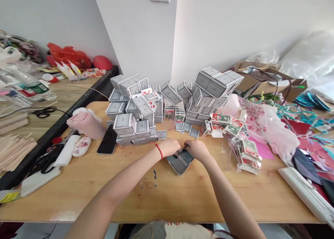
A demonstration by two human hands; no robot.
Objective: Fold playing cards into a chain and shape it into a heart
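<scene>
A small open box folded from grey-backed playing cards point(180, 166) rests on the wooden table in front of me. My left hand point(171, 147) is closed at its far left edge, with a red cord around the wrist. At the far right corner, my right hand point(197, 149) pinches the card box, and my fingers hide part of its far side. Behind the hands lie several loose playing cards point(187, 127). Stacks of card cubes stand to the left point(124, 124) and to the right point(212, 83), with red-and-white card packs point(221, 118) beside them.
A black phone point(107, 140) and a pink roll point(87, 124) lie at the left, near black-handled scissors point(49, 159). To the right are bagged card packs point(249, 153), a crumpled plastic bag point(263, 127) and a long white tool point(304, 192). A cardboard box point(294, 87) stands farther back.
</scene>
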